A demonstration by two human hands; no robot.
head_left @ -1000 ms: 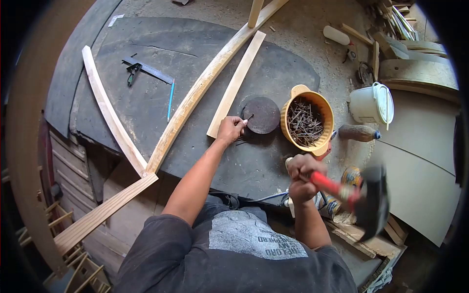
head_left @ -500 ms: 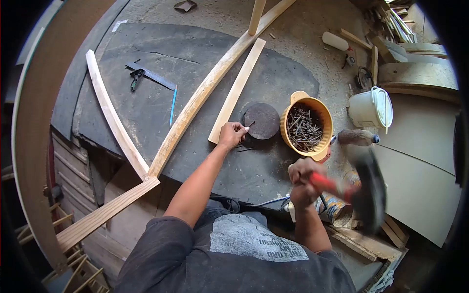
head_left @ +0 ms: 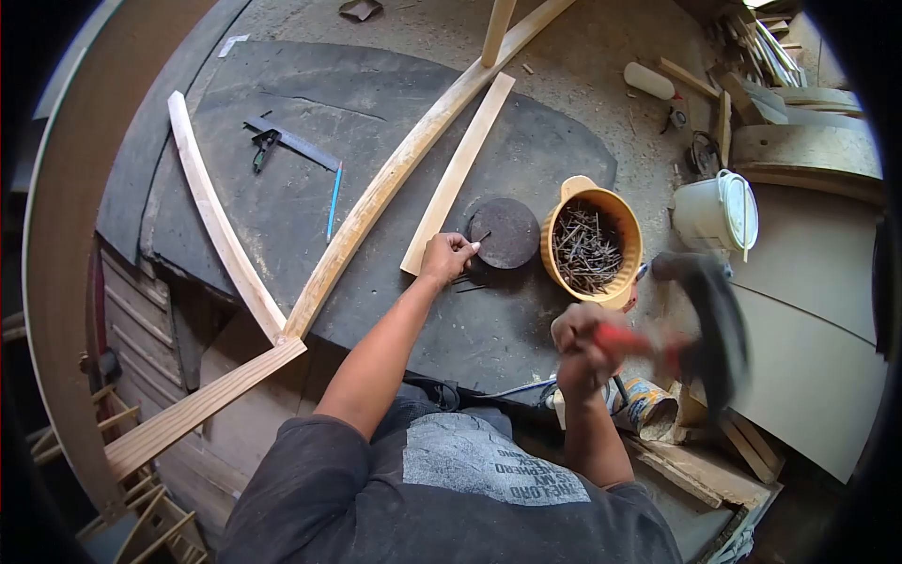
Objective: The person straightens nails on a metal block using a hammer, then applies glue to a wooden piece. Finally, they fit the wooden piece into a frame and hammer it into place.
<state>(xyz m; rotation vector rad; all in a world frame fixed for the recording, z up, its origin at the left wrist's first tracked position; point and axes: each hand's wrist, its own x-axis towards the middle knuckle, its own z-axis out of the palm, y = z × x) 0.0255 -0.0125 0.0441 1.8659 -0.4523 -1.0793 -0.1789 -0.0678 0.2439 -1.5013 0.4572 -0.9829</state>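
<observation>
Head view: your left hand point(head_left: 444, 260) pinches a nail point(head_left: 486, 236) on the dark disc point(head_left: 510, 235), seemingly to steady it, your right hand point(head_left: 583, 352) wraps round a red-handled hammer point(head_left: 719, 329), and the yellow bowl point(head_left: 632, 246) of nails point(head_left: 584, 246) sits beside the disc, within reach.

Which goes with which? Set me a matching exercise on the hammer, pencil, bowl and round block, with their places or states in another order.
1. Hammer
2. Pencil
3. Bowl
4. Round block

A. Filled with loose nails
B. Dark, by the left hand's fingertips
C. Gripped in the right hand, blurred
D. Light blue, lying at one end of the square

Pairs: 1-C, 2-D, 3-A, 4-B
</observation>
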